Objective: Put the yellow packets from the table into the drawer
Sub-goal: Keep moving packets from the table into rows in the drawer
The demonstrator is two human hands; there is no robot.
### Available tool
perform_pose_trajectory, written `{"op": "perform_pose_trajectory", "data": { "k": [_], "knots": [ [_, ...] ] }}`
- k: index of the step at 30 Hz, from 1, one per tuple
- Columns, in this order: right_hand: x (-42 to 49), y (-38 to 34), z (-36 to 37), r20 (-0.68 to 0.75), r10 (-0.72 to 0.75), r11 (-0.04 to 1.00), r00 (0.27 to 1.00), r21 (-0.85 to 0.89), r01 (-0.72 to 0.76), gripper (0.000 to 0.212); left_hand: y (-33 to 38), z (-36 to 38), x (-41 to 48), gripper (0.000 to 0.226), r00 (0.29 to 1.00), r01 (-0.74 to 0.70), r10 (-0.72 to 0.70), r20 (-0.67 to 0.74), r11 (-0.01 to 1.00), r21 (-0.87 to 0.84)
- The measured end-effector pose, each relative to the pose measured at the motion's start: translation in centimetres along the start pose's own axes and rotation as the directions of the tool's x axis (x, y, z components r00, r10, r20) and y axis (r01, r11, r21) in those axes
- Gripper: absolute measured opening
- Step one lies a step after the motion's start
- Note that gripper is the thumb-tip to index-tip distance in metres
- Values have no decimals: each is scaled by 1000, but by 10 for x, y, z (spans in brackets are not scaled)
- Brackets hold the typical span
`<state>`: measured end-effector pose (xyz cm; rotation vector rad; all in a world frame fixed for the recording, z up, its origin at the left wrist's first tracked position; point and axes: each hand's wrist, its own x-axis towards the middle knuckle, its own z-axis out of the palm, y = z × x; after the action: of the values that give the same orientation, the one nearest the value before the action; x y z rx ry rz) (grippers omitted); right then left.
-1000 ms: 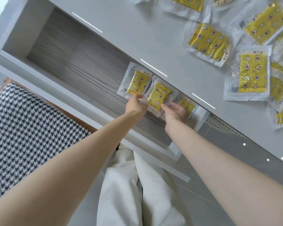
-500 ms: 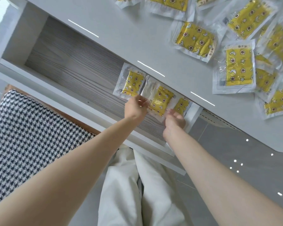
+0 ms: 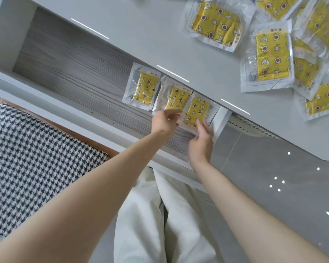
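The three packets already in the drawer (image 3: 65, 73) are crowding its right end, and that is where trouble is likeliest. The right packet (image 3: 197, 111) is lying hard against the drawer's right wall and overlapping the middle packet (image 3: 176, 100), so a push from either side is likely to be riding one glossy wrapper up over the other or buckling it against the wall. The left packet (image 3: 143, 87) is sitting just beside them, flat on the drawer floor. The far edges of all three are reaching under the lip of the counter (image 3: 141, 35), where a raised corner could be catching. The left hand (image 3: 165, 120) is keeping a loose, opened grip, its fairly straight fingers touching the middle packet's near edge. The right hand (image 3: 201, 137) is laying its fingers over the right packet's near edge, and its grip seems to be pinching that edge with the thumb below. Many more yellow packets (image 3: 273, 57) are waiting on the counter to the far right. Compared with half a second ago, the right packet is showing far more of its face instead of peeking from behind the middle one, and the left hand's fingers are stretching out rather than curling.
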<state>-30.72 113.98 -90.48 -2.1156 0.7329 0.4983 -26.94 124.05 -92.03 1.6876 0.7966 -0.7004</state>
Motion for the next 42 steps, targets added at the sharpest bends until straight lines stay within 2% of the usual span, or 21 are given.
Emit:
{"op": "perform_pose_trajectory", "data": {
  "k": [1,3,5,6,10,12,15,19,23,25,29,36,39,42],
  "knots": [
    [1,0,0,66,-50,997,997,-48,53,65,-1,-3,-1,29,999,53,-53,-8,998,-40],
    [2,0,-1,244,-161,954,956,-209,213,68,-2,-10,-3,26,969,247,-245,35,956,-155],
    [3,-1,-2,388,-201,853,899,-383,356,76,-1,-16,-6,22,906,422,-406,115,870,-255],
    [5,-1,-3,427,-193,797,883,-457,395,80,0,-19,-6,21,885,465,-441,147,838,-284],
    [9,-2,-10,462,-141,606,876,-659,445,87,2,-25,2,27,869,491,-463,176,759,-427],
    [10,0,-11,455,-143,570,879,-688,449,85,2,-27,5,30,871,484,-458,176,746,-457],
    [12,-1,-10,432,-130,602,893,-681,417,77,1,-30,4,30,876,479,-449,175,772,-418],
    [12,-9,-15,418,-144,693,897,-604,393,60,2,-36,-8,24,871,491,-447,204,813,-314],
    [-4,-20,-38,424,-161,761,891,-521,386,49,11,-44,-38,39,889,451,-386,246,828,-333],
    [-23,-36,-62,430,-170,789,887,-480,384,45,28,-55,-69,37,895,436,-360,263,828,-353],
    [-69,-69,-117,413,-125,890,902,-355,286,38,59,-77,-135,33,908,408,-335,253,846,-343],
    [-163,-128,-233,259,-153,959,954,-193,206,32,122,-106,-272,34,941,319,-236,245,862,-395],
    [-193,-143,-274,169,-163,978,972,-104,182,32,146,-103,-318,34,938,300,-212,275,894,-333],
    [-217,-145,-313,132,-177,983,975,-36,183,32,175,-87,-356,33,939,202,-132,319,959,-197]
  ]
}}
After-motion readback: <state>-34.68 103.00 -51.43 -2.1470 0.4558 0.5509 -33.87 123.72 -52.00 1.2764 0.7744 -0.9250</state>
